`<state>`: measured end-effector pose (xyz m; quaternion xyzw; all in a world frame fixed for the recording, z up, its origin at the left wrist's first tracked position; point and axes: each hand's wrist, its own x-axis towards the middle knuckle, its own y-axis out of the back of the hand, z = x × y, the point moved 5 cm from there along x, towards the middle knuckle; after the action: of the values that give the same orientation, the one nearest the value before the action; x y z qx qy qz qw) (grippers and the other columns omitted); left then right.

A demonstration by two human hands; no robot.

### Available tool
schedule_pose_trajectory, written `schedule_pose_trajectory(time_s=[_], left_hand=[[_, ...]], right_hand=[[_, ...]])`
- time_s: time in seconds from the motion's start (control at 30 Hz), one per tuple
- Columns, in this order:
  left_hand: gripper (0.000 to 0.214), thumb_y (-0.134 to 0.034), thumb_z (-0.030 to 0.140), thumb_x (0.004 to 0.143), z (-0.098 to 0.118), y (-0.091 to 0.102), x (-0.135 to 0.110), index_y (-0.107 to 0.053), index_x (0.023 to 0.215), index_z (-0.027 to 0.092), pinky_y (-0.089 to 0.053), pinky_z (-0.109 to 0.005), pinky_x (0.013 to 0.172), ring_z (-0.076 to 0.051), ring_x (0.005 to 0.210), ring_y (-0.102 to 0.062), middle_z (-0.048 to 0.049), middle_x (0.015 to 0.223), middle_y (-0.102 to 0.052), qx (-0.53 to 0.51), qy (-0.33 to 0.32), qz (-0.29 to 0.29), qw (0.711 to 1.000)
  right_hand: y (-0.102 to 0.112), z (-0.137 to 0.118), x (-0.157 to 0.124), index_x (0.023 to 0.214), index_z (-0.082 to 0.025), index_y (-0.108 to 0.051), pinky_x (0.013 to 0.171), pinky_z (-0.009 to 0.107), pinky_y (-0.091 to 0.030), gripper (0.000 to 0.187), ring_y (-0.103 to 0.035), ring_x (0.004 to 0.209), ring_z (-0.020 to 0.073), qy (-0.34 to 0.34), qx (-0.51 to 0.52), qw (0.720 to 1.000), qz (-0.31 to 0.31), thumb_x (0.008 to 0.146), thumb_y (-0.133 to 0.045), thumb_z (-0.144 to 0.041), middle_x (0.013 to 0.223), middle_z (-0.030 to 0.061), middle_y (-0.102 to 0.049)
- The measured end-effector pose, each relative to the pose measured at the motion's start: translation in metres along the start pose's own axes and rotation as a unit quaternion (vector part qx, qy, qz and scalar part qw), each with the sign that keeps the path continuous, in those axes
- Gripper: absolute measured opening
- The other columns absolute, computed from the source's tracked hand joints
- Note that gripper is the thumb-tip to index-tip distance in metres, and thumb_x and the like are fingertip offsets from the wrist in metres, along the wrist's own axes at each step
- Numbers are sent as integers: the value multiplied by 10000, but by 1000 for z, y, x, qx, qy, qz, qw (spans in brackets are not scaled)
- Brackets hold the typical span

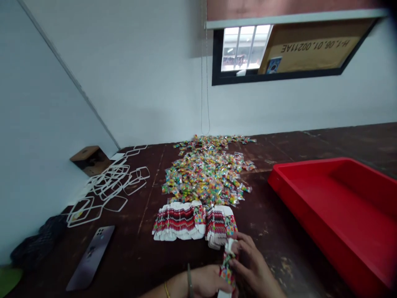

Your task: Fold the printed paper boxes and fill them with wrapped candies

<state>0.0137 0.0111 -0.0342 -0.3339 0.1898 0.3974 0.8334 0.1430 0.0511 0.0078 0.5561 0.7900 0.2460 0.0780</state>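
Both hands, left hand [206, 282] and right hand [252, 265], pinch one printed card [228, 265] (long axis upright) at bottom centre; card stacks [194, 221] lie just above.

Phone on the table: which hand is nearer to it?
Left. The left hand is at the bottom centre, right of the phone across bare table. The right hand is farther right, both holding a printed card.
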Motion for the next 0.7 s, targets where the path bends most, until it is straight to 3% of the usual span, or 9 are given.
schedule_pose_trajectory(time_s=[0.13,0.27,0.37,0.43,0.57,0.7], left_hand=[[201,-729,190,489,-14,2,10,-569,606,154,-336,-231,565,-77,517,-438,35,565,-523,-12,-18,38,999],[335,-754,360,562,-15,-2,8,-607,793,169,-406,-262,560,-120,520,-525,28,575,-555,-14,-48,60,997],[445,-805,414,488,-5,-10,-3,-617,795,151,-418,-268,565,-132,553,-535,16,608,-578,59,-62,6,996],[435,-826,424,453,0,-8,-9,-593,685,140,-369,-237,541,-104,547,-469,34,587,-542,136,-76,16,988],[443,-781,495,534,2,-1,-13,-565,663,131,-329,-210,551,-81,582,-388,49,611,-486,149,-147,101,973],[427,-713,467,663,-7,-2,-21,-560,883,135,-388,-206,625,-103,673,-477,16,748,-545,106,-172,114,973]], right_hand=[[-14,-5,-7,673,-216,-645,967,424,-437,204,-485,1220,300,-39,50,992,-113,764,-637,-398,1347,97,-495],[-15,-15,-16,849,-263,-701,1040,504,-318,169,-402,1278,319,-63,-4,986,-151,785,-621,-398,1365,97,-478],[-12,-25,-19,788,-238,-699,995,444,-380,212,-499,1171,291,-85,66,977,-184,820,-586,-414,1215,97,-564],[-13,-31,-21,731,-214,-684,937,369,-433,261,-550,1085,255,-88,136,964,-213,837,-565,-421,1140,80,-571],[-14,-23,-30,752,-193,-660,845,311,-458,319,-569,958,214,-99,142,968,-180,885,-487,-426,1025,69,-583],[-17,-3,-46,813,-188,-625,599,242,-440,316,-515,658,150,-157,144,968,-135,886,-479,-458,710,6,-545]])
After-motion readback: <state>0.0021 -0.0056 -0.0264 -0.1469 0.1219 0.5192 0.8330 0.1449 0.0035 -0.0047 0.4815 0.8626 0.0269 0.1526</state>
